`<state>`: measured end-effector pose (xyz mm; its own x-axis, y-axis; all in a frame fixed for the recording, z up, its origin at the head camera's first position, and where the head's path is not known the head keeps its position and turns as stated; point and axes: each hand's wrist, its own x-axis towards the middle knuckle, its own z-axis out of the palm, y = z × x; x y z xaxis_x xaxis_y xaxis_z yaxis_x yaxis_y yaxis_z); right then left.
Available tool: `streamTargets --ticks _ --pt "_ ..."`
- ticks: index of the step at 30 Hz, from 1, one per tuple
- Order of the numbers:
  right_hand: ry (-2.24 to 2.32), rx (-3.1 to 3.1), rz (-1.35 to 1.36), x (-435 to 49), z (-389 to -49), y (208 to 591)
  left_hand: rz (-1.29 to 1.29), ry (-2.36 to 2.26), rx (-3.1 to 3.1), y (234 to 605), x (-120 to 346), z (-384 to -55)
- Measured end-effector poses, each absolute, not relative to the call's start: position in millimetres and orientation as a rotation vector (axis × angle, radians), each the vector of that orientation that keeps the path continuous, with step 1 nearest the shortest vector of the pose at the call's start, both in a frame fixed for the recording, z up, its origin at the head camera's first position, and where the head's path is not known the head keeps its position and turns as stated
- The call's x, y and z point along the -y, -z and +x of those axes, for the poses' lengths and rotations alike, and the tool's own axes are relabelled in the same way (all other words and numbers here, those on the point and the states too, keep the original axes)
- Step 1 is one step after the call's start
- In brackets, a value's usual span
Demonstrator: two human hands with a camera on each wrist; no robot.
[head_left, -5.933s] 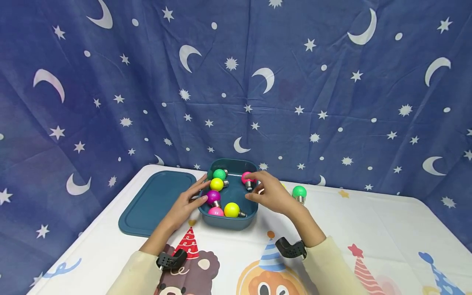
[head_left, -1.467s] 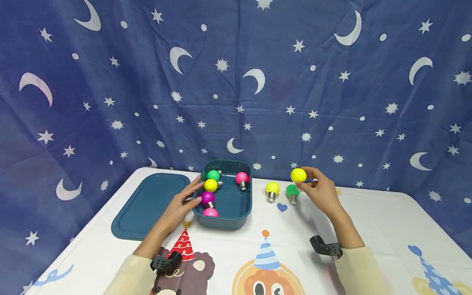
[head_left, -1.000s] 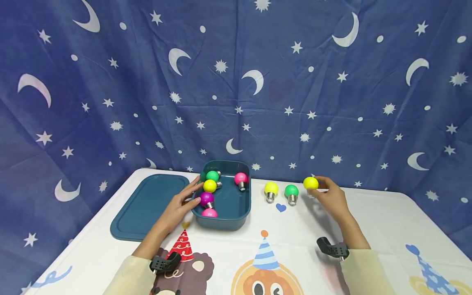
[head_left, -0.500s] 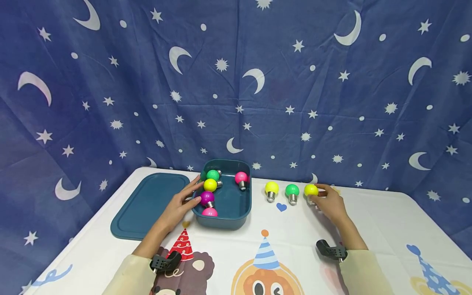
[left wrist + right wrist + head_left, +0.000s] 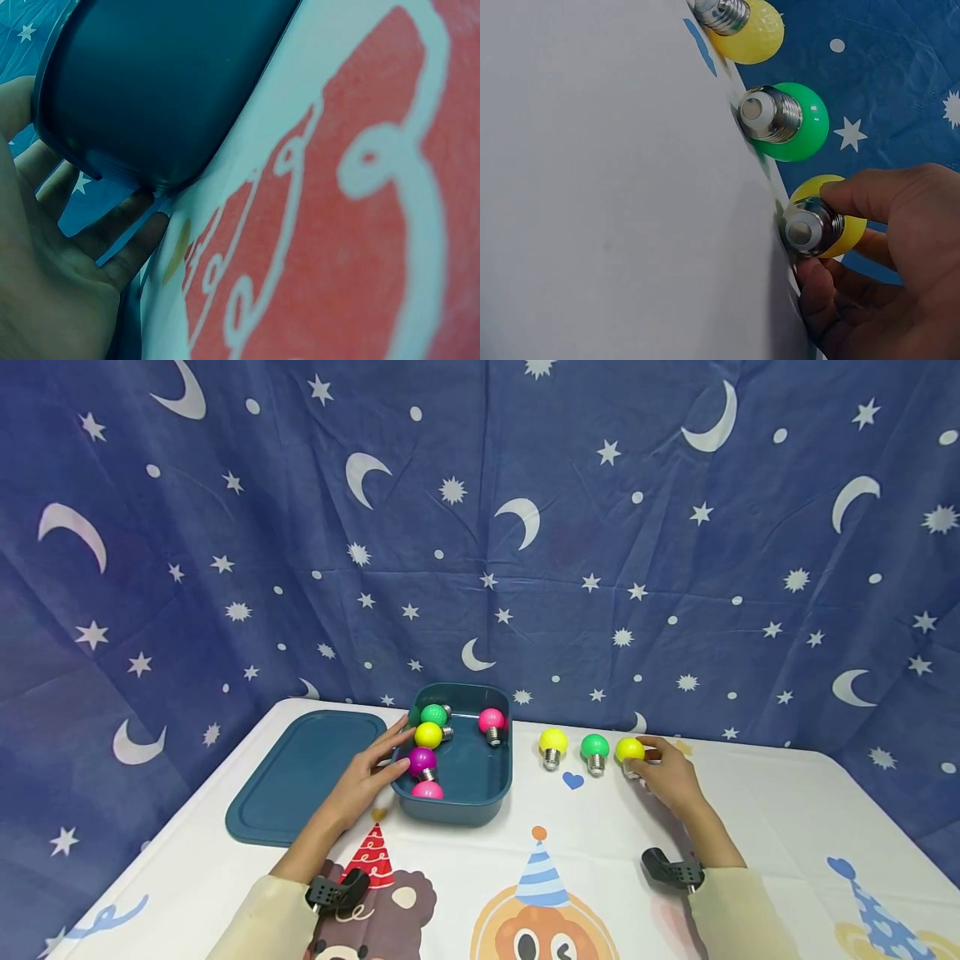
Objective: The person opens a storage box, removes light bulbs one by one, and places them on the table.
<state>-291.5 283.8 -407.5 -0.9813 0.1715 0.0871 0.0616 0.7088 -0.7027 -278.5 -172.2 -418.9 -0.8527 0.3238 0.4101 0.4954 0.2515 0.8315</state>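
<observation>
In the head view my right hand (image 5: pixel 670 777) pinches a yellow light bulb (image 5: pixel 629 749) at the right end of a row on the table. The right wrist view shows the thumb by the metal screw base (image 5: pixel 814 226) and fingers beneath the bulb. Left of it lie a green bulb (image 5: pixel 595 747) and another yellow bulb (image 5: pixel 553 742). My left hand (image 5: pixel 363 785), its fingers extended, rests against the left side of a dark teal box (image 5: pixel 453 813). Inside are a green (image 5: pixel 433 716), a yellow (image 5: pixel 428 735), a purple (image 5: pixel 422 762) and two pink bulbs (image 5: pixel 491 720).
A flat teal lid (image 5: pixel 303 777) lies on the table left of the box. The white tablecloth (image 5: pixel 600 843) carries cartoon prints. A blue moon-and-star curtain (image 5: pixel 570 568) hangs just behind the table.
A yellow bulb has left the box's front right area. My right hand has moved from the box rightward, then lowered a yellow bulb beside the green one. My left hand stays at the box.
</observation>
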Motion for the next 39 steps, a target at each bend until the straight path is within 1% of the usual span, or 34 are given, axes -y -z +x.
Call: streamTargets --ticks 9,12,39 --pt "-1.11 2.792 -0.182 -285.1 -291.7 408.0 -0.777 1.656 2.369 411.0 169.0 -274.2" --pt "-1.097 2.804 -0.182 -285.0 -291.5 408.2 -0.784 1.648 2.363 419.4 171.5 -280.9" --pt "-1.079 2.822 -0.182 -282.8 -286.7 401.2 -0.76 1.64 2.381 418.8 171.8 -278.4"
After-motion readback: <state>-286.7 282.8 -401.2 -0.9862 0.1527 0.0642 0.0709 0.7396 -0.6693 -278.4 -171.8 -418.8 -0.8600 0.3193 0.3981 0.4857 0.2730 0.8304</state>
